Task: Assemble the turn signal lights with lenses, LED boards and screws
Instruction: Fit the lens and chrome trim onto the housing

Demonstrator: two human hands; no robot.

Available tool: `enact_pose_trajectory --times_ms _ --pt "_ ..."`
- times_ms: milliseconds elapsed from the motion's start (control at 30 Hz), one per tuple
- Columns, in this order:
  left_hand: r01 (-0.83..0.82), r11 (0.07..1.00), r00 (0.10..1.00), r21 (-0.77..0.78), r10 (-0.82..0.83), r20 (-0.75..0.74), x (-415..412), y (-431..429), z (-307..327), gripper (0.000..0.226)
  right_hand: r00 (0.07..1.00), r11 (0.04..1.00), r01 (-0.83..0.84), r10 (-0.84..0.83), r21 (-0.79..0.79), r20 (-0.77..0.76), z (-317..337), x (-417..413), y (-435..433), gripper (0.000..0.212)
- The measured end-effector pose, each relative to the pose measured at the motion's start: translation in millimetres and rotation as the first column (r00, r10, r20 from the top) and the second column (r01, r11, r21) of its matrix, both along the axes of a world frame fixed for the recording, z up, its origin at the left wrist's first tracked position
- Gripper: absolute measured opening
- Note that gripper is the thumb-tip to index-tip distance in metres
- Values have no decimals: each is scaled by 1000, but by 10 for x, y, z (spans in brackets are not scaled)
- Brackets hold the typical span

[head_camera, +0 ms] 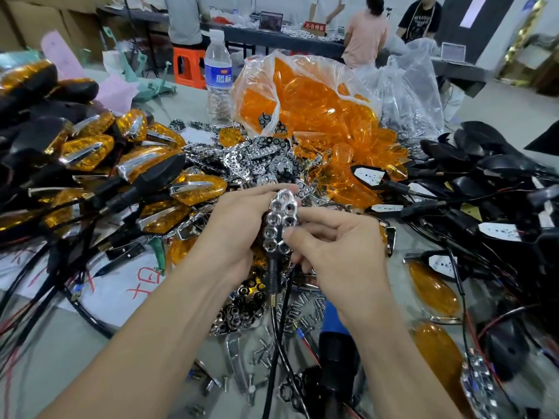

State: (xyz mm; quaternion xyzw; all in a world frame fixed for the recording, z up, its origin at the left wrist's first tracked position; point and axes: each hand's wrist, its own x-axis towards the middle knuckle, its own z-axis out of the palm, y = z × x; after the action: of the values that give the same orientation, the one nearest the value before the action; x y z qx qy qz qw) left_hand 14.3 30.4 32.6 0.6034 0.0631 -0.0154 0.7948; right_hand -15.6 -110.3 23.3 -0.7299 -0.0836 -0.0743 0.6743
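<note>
Dozens of finished turn signal lights (90, 152) piled left | left hand (233, 228) grip wraps chrome reflector unit (279, 219), right hand (335, 246) pinches it | lens (432, 285), screws (305, 311) likely not yet fitted.

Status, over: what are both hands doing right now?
Left hand grips turn signal light, chrome face up. Right hand pinches its edge. Amber lenses bagged beyond, none fitted. Nothing blocking.

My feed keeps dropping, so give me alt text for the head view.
The left hand grips a lensless turn signal light by its body while the right hand pinches its chrome honeycomb reflector. Finished amber lights are piled at left, a bag of orange lenses lies behind, black housings at right and loose screws nearest the camera.
</note>
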Motion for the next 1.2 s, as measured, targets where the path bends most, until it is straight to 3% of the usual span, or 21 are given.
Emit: enact_pose_trajectory --times_ms 67,167,333,400,500,667,767,867,967,1100,1200 --pt "-3 1000 1000 17 3 3 -4 -14 -12 23 989 980 131 -120 -148 83 -12 -36 33 24" --pt "15 1000 1000 12 -15 11 -27 -21 -9 24 953 933 282 -246 -224 177 -8 -61 49 27" --pt "116 983 992 -146 -122 -34 -36 -24 -34 44 982 929 190 -178 -319 67 2 -35 45 43" --pt "143 983 989 -115 -146 -23 -35 -36 -52 41 981 914 190 -188 -358 41 -8 -29 54 42" --pt "161 986 987 -47 -160 21 -22 -30 -61 33 976 925 213 -216 -315 25 -17 -2 30 42" --pt "182 980 980 -81 -175 91 27 -15 -60 38 975 978 201 -206 -61 -88 -80 51 1 39" --pt "115 987 983 -111 -97 156 46 -31 -85 44 971 974 191 -205 -123 -119 -109 56 29 21" --pt "112 989 976 -101 -91 197 60 -2 -78 43 981 985 93 -115 -144 -155 -87 23 92 24" --pt "165 981 973 -107 -144 178 52 30 -58 36 980 987 141 -149 -71 -133 -70 17 102 23" --pt "184 978 968 94 -197 158 20 12 -67 29 968 979 206 -205 -12 -147 -77 8 103 22" --pt "95 991 985 100 -108 137 39 17 -72 33 969 976 189 -203 -108 -142 -60 -2 94 16"
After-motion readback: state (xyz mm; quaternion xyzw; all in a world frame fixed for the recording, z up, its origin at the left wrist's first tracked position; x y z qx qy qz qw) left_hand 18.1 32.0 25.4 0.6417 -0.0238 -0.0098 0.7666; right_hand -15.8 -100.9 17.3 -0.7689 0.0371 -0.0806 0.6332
